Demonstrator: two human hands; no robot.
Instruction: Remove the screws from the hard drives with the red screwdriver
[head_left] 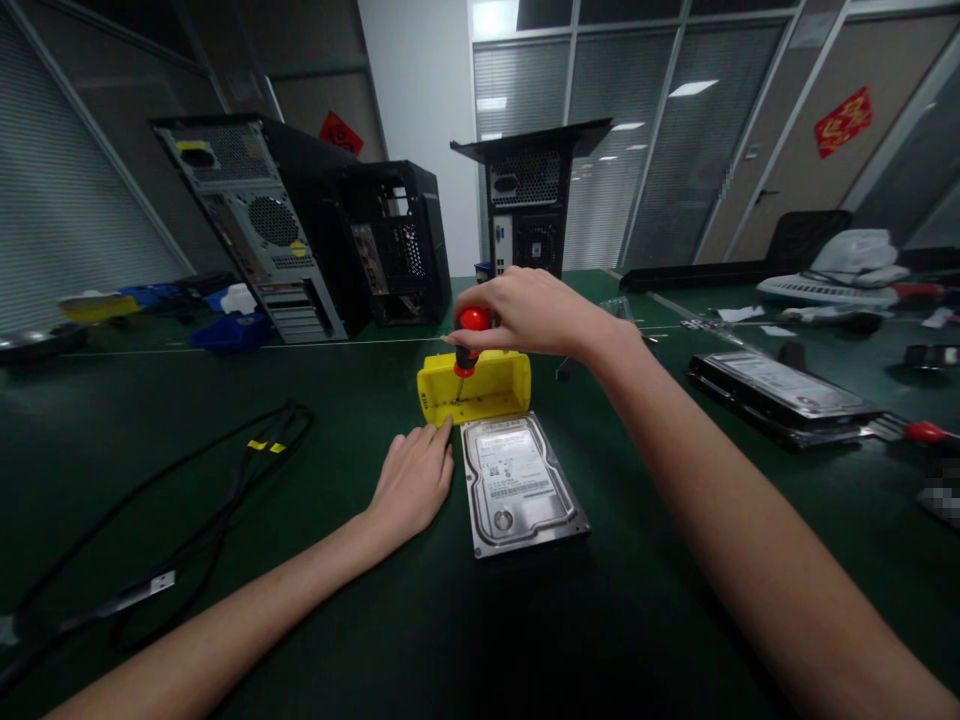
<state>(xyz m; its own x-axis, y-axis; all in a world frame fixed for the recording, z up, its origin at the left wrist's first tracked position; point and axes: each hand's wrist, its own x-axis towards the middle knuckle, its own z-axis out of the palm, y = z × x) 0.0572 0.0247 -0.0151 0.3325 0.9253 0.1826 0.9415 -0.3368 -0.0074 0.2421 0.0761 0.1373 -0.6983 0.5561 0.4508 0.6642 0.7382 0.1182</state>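
- your right hand [514,308] has its grip closed around the red and black handle of a screwdriver [466,365], which stands nearly upright.
- the screwdriver's thin shaft points down into the yellow bin [499,378]; you cannot tell from here whether its tip touches the bottom.
- small dark screws [474,402] lie scattered inside that bin.
- your left hand [415,475] lies low with its grip loose and its fingers stretched out, fingertips at the near left edge of the bin.
- the hard drive [517,480] lies label up on the green worktop [420,645], just on your side of the bin and to the right of your left hand.
- off to your left, black cables [232,490] with yellow tags lie in loops, a usb plug [162,582] among them.
- to your right, another hard drive [787,382] rests on a dark stack.
- three computer cases [397,245] stand at the back, beyond the bin.
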